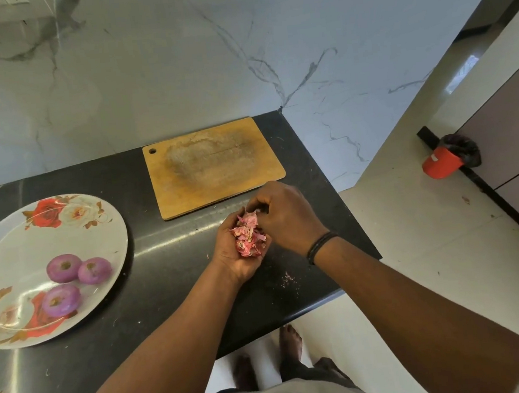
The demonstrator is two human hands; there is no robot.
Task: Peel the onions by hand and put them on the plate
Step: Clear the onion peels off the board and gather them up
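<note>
Three peeled onions (67,283) are resting together on the flowered plate (12,245), near left on the counter (170,268). The left hand (235,255) is cupping a heap of pink onion skins (249,237); the right hand (282,213) is pinching at that heap. The cutting board (214,166) is lying bare beyond. Peeling is looking complete; only skin disposal seems outstanding.

Glossy black stone counter (168,246), worn matt wooden board (214,166), shiny floral plate (101,217), papery onion skins (249,237), polished marble wall (175,61).
</note>
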